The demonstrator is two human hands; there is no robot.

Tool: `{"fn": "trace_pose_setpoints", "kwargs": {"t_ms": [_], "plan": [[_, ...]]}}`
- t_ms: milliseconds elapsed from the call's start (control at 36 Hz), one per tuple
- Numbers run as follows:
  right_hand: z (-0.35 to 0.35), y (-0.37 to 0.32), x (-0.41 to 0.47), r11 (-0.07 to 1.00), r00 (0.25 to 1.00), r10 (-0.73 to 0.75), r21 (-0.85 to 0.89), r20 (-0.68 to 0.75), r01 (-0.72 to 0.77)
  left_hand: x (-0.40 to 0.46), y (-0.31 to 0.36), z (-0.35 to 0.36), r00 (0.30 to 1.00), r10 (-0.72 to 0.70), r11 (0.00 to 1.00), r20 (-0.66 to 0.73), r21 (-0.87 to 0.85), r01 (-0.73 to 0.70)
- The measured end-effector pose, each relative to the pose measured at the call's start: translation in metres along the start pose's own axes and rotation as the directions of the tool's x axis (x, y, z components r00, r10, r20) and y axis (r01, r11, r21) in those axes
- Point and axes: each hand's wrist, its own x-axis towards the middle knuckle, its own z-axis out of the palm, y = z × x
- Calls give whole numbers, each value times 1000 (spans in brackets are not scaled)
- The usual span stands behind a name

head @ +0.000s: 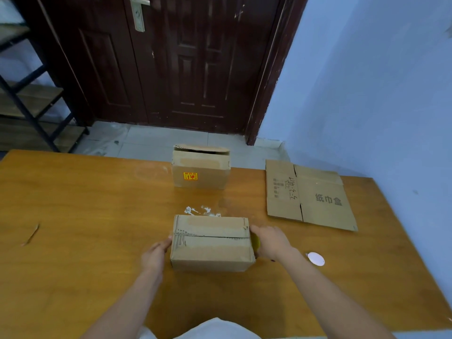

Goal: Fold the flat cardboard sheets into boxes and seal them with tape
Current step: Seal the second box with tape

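Observation:
A folded cardboard box stands on the wooden table right in front of me, its top flaps closed along a middle seam. My left hand presses flat against its left side. My right hand is at its right side, curled around a yellow object, probably a tape roll, mostly hidden. A second box with a red-and-yellow sticker stands at the table's far edge, its top flap slightly raised. A flat cardboard sheet with printed characters lies to the right.
A small white round object lies right of my right wrist. White scraps lie behind the near box, and a thin cardboard strip lies at far left. Beyond the table are a dark door and a shelf.

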Motion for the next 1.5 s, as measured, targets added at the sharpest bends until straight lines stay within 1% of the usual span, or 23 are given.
{"fn": "trace_pose_setpoints", "kwargs": {"t_ms": [56, 139, 278, 361, 444, 500, 556, 611, 667, 694, 778, 861, 917, 972, 1056, 1139, 1194, 1278, 1306, 1333, 1389, 1444, 1500], "plan": [[1, 1, 0, 1000, 1000, -2, -6, -7, 2, 2, -1, 1, 1000, -24, 999, -16, 22, 24], [2, 1, 0, 1000, 1000, -4, -12, -15, 4, 2, -5, 2, 993, -102, 993, -66, 50, 105], [5, 1, 0, 1000, 999, -9, 1, -33, 9, 7, -19, -1, 992, -107, 988, -66, 108, 113], [10, 0, -2, 1000, 999, -16, 22, -43, 17, 4, -6, -3, 996, -38, 995, -86, 86, 46], [15, -4, -4, 998, 997, -31, 59, -64, 35, 3, 10, -10, 991, 98, 994, -90, 56, -93], [17, -10, -5, 996, 997, -44, 77, -69, 49, -2, 24, -11, 984, 174, 981, -32, 90, -171], [18, -18, -6, 994, 996, -50, 96, -72, 57, -6, 35, -7, 967, 247, 955, 59, 156, -253], [18, -27, -7, 991, 996, -48, 118, -72, 56, -10, 46, -1, 940, 314, 882, 134, 326, -341], [21, -33, -8, 989, 996, -29, 142, -80, 40, -11, 54, 6, 918, 348, 742, 191, 542, -394], [23, -36, -9, 987, 996, -16, 161, -83, 29, -9, 57, 9, 914, 352, 677, 202, 620, -397], [28, -41, -11, 971, 996, 8, 241, -87, 13, -1, 64, 14, 917, 346, 540, 199, 757, -368], [33, -39, -15, 930, 999, -11, 366, -46, 27, 7, 64, 11, 895, 392, 397, 212, 839, -372], [35, -33, -19, 865, 999, -47, 500, 17, 32, 10, 65, 9, 879, 429, 348, 210, 860, -375], [38, -24, -24, 787, 993, -95, 616, 66, 34, 14, 65, 9, 867, 452, 331, 212, 863, -383], [45, -8, -35, 717, 986, -139, 696, 91, 37, 21, 65, 11, 853, 478, 323, 210, 861, -393], [53, -2, -42, 641, 985, -143, 767, 97, 18, 20, 67, 18, 822, 540, 327, 179, 856, -401], [57, -6, -43, 617, 988, -134, 786, 82, 18, 17, 69, 25, 774, 617, 329, 141, 848, -416], [57, -20, -42, 590, 996, -93, 806, 17, 41, 1, 66, 39, 621, 774, 282, 125, 810, -515], [56, -26, -40, 583, 997, -81, 811, 0, 47, -10, 64, 44, 595, 789, 267, 153, 787, -556], [55, -31, -38, 576, 997, -74, 816, -12, 53, -21, 59, 50, 590, 784, 252, 191, 771, -585], [51, -42, -34, 563, 997, -69, 824, -30, 64, -40, 45, 59, 587, 755, 187, 293, 761, -621], [46, -53, -28, 534, 996, -77, 841, -51, 84, -51, 31, 65, 600, 697, 122, 393, 759, -640], [42, -62, -22, 505, 994, -88, 857, -72, 107, -51, 20, 66, 622, 623, 86, 475, 749, -657]]}}
